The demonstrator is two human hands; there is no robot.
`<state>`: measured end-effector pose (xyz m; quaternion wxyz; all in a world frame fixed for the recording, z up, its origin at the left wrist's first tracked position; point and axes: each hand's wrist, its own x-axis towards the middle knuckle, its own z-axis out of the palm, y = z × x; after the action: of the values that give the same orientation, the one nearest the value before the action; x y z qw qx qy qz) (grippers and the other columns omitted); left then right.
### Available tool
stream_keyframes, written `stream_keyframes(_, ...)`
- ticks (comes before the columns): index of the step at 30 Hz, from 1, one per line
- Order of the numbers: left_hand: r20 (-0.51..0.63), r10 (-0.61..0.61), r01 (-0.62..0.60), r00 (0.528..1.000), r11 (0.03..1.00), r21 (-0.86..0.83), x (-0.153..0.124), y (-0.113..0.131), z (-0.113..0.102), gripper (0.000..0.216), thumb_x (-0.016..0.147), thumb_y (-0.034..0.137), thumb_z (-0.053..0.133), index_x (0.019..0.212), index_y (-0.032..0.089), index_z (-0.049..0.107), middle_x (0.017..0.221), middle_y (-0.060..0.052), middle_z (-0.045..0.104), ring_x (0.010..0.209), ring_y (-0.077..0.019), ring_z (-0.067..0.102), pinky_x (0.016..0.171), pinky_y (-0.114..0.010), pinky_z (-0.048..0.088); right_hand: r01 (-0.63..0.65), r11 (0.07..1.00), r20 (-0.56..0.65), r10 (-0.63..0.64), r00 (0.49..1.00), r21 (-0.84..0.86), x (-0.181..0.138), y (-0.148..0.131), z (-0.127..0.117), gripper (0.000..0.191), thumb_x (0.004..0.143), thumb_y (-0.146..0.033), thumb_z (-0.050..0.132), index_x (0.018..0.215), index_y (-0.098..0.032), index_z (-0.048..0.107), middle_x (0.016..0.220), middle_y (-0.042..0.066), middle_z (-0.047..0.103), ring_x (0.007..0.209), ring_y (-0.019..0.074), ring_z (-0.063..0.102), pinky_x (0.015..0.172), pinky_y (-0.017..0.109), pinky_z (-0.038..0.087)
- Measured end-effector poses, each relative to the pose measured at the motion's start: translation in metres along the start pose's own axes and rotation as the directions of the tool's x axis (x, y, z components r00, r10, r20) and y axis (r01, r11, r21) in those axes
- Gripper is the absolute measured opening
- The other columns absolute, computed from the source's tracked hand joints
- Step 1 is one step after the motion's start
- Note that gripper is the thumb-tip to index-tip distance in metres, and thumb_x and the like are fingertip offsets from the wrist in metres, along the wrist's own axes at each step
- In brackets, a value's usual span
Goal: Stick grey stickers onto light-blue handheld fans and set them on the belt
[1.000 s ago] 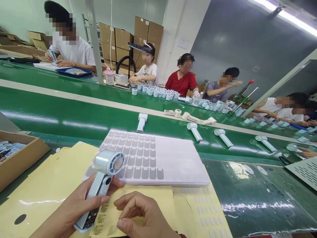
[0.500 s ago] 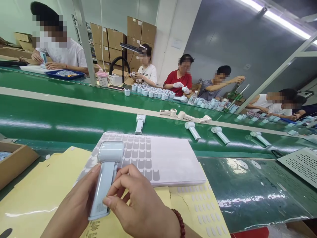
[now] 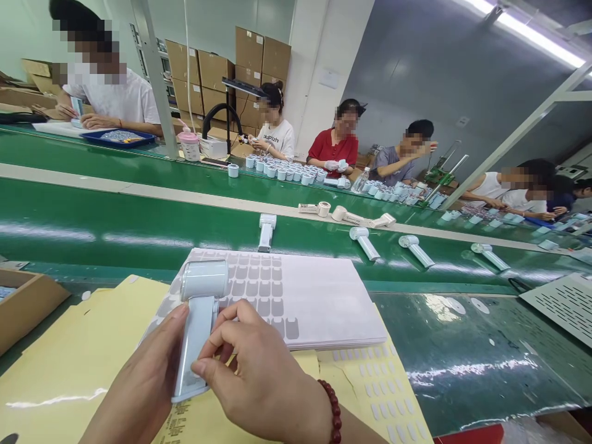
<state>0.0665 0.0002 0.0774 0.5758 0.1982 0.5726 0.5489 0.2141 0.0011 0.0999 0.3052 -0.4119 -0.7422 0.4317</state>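
A light-blue handheld fan (image 3: 197, 336) with a drum-shaped head stands tilted before me, its head pointing away. My left hand (image 3: 150, 364) is wrapped round the left side of its handle, thumb along the edge. My right hand (image 3: 256, 367) is closed in a pinch, thumb and forefinger tips against the lower right part of the handle. Whatever lies between those fingertips is hidden. Behind the fan, a stack of white sheets (image 3: 328, 296) with rows of grey label shapes lies on yellow backing paper (image 3: 83, 345).
Beyond the sheets runs a green conveyor belt (image 3: 115, 216) carrying several fans, one of them a light-blue fan (image 3: 267, 232). A cardboard box (image 3: 34, 302) sits at left, a slotted metal panel (image 3: 564, 308) at right. Several co-workers sit across the belt.
The fan in my hands has shifted slightly, its lower end a little higher. Fans on the belt have drifted right. A co-worker in grey has drawn back a raised arm.
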Motion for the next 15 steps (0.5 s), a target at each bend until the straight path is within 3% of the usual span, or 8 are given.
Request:
stream_keyframes(2,0.019,-0.068,0.069,0.998,0.996,-0.056,-0.002,0.002,0.002,0.086,0.038,0.068,0.088,0.114,0.031,0.071,0.119,0.0,0.075,0.125,-0.0357,0.059,0.083,-0.037,0.065,0.026,0.999,-0.012,-0.026,1.0,-0.043,0.0,0.0,0.001,0.007,0.085,-0.017,0.07,0.083,-0.02,0.064,0.103,0.0,0.052,0.073,0.0094,0.059,0.077,0.027,0.055)
stream_keyframes(7,0.185,-0.12,0.142,0.975,0.984,-0.108,-0.003,0.001,-0.009,0.082,0.046,0.062,0.089,0.121,0.036,0.07,0.125,-0.002,0.072,0.128,-0.0383,0.057,0.067,-0.037,0.067,0.067,0.993,-0.025,-0.07,0.997,-0.094,-0.002,0.002,-0.001,0.008,0.087,-0.019,0.071,0.084,-0.02,0.064,0.102,0.0,0.052,0.08,0.0127,0.061,0.077,0.029,0.055)
stream_keyframes(10,0.321,-0.095,0.119,0.942,0.991,-0.056,0.003,-0.002,-0.024,0.085,0.053,0.047,0.09,0.132,0.041,0.062,0.136,-0.002,0.066,0.135,-0.0417,0.05,0.08,-0.045,0.066,0.07,0.996,-0.042,-0.072,0.996,-0.06,-0.002,0.004,-0.004,0.008,0.087,-0.022,0.073,0.085,-0.02,0.065,0.101,-0.001,0.053,0.078,0.0117,0.059,0.075,0.027,0.054)
stream_keyframes(12,0.436,-0.076,0.079,0.897,0.997,0.01,0.009,-0.005,-0.035,0.087,0.059,0.038,0.088,0.138,0.044,0.055,0.141,-0.002,0.062,0.138,-0.042,0.046,0.091,-0.051,0.062,0.057,0.998,-0.053,-0.058,0.997,-0.011,-0.001,0.005,-0.007,0.008,0.086,-0.022,0.074,0.084,-0.02,0.067,0.101,-0.001,0.054,0.078,0.011,0.058,0.074,0.026,0.054)
stream_keyframes(15,0.537,-0.045,-0.017,0.843,0.994,0.11,0.016,-0.008,-0.043,0.09,0.062,0.032,0.088,0.142,0.044,0.05,0.144,-0.003,0.06,0.142,-0.0404,0.042,0.099,-0.051,0.057,0.036,0.997,-0.059,-0.032,0.998,0.068,0.0,0.004,-0.01,0.008,0.083,-0.019,0.076,0.08,-0.02,0.069,0.098,-0.001,0.054,0.08,0.0108,0.059,0.075,0.024,0.053)
